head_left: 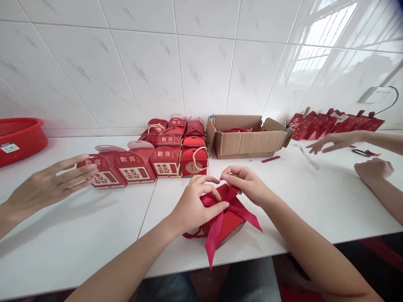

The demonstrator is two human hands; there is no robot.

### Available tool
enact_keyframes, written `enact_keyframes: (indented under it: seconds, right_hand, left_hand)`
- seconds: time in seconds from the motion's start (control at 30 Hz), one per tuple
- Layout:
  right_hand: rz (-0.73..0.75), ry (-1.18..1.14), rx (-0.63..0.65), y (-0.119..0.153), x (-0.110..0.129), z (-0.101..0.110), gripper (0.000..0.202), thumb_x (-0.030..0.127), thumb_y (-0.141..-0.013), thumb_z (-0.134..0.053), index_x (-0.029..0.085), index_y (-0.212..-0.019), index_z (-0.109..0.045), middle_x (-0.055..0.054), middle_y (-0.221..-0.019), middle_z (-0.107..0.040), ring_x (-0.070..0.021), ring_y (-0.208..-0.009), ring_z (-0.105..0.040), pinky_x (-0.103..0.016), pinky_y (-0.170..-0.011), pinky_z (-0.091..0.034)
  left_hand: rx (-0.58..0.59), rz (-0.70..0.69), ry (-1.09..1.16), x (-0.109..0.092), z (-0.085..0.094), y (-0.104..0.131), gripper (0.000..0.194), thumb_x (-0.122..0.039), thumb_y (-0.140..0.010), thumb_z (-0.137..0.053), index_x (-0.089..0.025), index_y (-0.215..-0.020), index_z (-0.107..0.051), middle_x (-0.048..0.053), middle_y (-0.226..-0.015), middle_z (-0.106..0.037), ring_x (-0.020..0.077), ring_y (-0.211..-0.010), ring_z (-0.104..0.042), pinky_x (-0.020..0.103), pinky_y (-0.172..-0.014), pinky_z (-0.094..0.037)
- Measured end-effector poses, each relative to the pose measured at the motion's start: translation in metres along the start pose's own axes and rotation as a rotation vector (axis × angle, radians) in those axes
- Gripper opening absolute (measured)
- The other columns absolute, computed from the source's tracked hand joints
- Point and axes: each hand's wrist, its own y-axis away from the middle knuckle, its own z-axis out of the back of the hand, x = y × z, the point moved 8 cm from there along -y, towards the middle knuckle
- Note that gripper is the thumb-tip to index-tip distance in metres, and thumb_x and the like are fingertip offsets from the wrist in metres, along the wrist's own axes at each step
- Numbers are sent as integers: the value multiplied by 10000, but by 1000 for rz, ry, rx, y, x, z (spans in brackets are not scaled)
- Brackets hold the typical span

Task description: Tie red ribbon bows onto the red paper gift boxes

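A small red box (231, 226) sits near the table's front edge, with a dark red cord beside it on the left. Across its top lies a crimson ribbon (214, 235) tied in a bow, its two tails hanging toward the front and right. My left hand (197, 203) pinches the bow's left loop between thumb and fingers. On the other side my right hand (247, 184) has its fingers closed on the ribbon's right loop, close to the box's back edge.
Red gift boxes (135, 161) stand in rows behind, left of an open cardboard box (248, 144). Another person's hand (56, 182) reaches in from the left. Two more hands (340, 140) are at the right, near scissors (361, 153) and red bags (333, 123). A red basin (23, 138) stands far left.
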Motion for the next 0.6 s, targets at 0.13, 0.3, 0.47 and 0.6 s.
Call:
enact_keyframes:
  seconds: [0.13, 0.3, 0.47, 0.6]
  right_hand:
    - [20, -48, -26, -1, 2, 3, 267, 437, -803, -647, 176, -786, -593, 70, -523, -384, -63, -477, -291, -218, -454, -206]
    - [-20, -159, -23, -3, -1, 2, 244, 402, -785, -669, 170, -765, -596, 76, -519, -360, -59, -481, -265, -223, -462, -177]
    - [-55, -208, -35, -4, -4, 3, 227, 378, -773, -678, 169, -738, -596, 74, -519, -371, -57, -476, -254, -236, -463, -149]
    - [-74, -228, -25, -5, -8, 2, 209, 354, -759, -691, 164, -716, -615, 74, -506, -358, -58, -470, -229, -245, -463, -139]
  left_hand:
    - [-53, -16, -3, -1, 2, 2, 120, -347, -700, -735, -235, -670, -704, 46, -1174, -614, 263, -1137, -519, 451, -1007, -385]
    - [-70, -24, 38, 2, 1, 4, 140, -388, -673, -759, -250, -670, -731, 38, -1214, -615, 268, -1185, -496, 434, -1004, -408]
    - [-13, 35, 72, 7, -3, 4, 106, -356, -687, -743, -253, -660, -734, 22, -1231, -609, 264, -1181, -514, 433, -1022, -386]
    - [45, 118, 138, 12, -8, 3, 131, -323, -673, -742, -225, -597, -698, 28, -1245, -598, 268, -1176, -526, 431, -1024, -373]
